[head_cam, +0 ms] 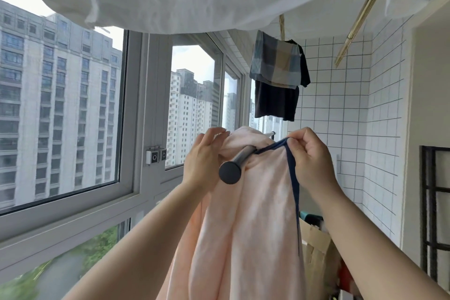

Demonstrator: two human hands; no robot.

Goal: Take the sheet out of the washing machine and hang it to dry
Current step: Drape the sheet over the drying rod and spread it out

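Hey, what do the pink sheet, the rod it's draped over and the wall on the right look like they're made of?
Pink sheet: soft matte woven fabric, likely cotton; it folds loosely, with a dark blue trim.
Rod: brushed metal, judging by its dull sheen, with a dark matte end cap, maybe plastic.
Wall: glossy white square tiles with dark grout lines.

**Sheet on the rod**

We note the sheet [243, 214]: pale pink, soft-looking cloth with a dark navy trim [293, 178] along one edge. It is draped over a metal rod [239, 158] with a round dark end cap, bunched at the top. Most of it hangs down in long vertical folds and runs out of view below. The trim crosses the rod, then drops down the right side of the cloth.
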